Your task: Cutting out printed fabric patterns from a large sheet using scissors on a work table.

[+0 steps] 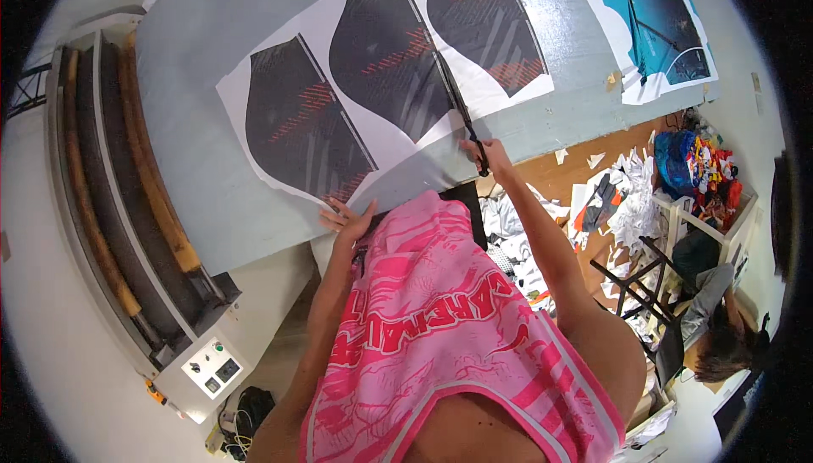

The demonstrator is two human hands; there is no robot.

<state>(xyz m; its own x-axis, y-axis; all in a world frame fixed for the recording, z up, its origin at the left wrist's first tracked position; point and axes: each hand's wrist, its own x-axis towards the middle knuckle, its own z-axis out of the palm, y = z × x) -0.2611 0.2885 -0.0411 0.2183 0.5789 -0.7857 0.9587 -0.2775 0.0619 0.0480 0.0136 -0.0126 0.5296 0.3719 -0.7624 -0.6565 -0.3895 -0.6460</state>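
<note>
My right hand point(493, 160) grips the handles of long black scissors point(467, 120) at the near side of a padded grey table point(195, 149). Their blades point away from me, along the straight edge of the middle panel on a printed white fabric sheet point(381, 65). The sheet carries three dark grey, sleeve-like shapes with red slanted marks. White cloth lies on both sides of the blades; how far apart they are is hard to tell. My left hand point(347, 219) rests with fingers apart on the sheet's lower corner, at the table's front edge.
Teal and black printed fabric point(652, 22) lies at the table's far right. A long roller machine point(127, 183) with a control box point(212, 370) stands left. Fabric scraps point(627, 200) cover the floor at right, near a black stool point(644, 285), a crate point(720, 217) and another person point(720, 344).
</note>
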